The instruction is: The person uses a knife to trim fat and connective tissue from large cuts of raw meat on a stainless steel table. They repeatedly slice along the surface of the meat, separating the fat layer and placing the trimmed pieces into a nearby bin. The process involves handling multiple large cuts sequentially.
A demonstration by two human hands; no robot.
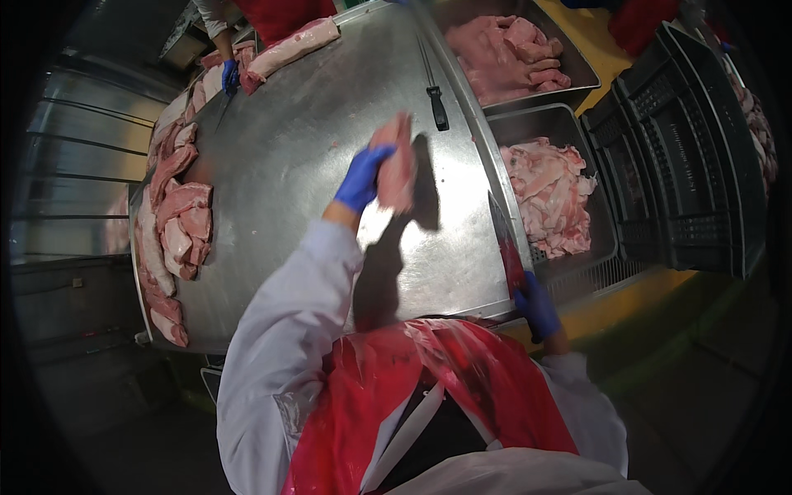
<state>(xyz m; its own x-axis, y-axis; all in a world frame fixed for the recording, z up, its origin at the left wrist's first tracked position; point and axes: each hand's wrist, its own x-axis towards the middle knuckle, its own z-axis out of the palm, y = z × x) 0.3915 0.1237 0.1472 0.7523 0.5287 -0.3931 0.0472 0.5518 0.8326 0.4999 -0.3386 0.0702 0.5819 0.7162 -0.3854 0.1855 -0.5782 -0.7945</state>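
Over the steel table [289, 157], my left hand [363, 177] in a blue glove grips a pink piece of meat [398, 165], slightly blurred and held up lengthwise, with its shadow on the metal beside it. My right hand [538, 307], also gloved in blue, is closed at the table's right edge. From it a knife [502, 231] points away along that edge, its lower part looking red. A sharpening steel [437, 107] with a black handle lies farther off on the table.
Meat cuts [183, 223] line the table's left side. At the far left, a co-worker's blue-gloved hand [230, 77] is beside a long meat piece [293, 51]. To the right are a bin of meat [507, 54], a bin of pale trimmings [551, 194] and dark plastic crates [672, 148].
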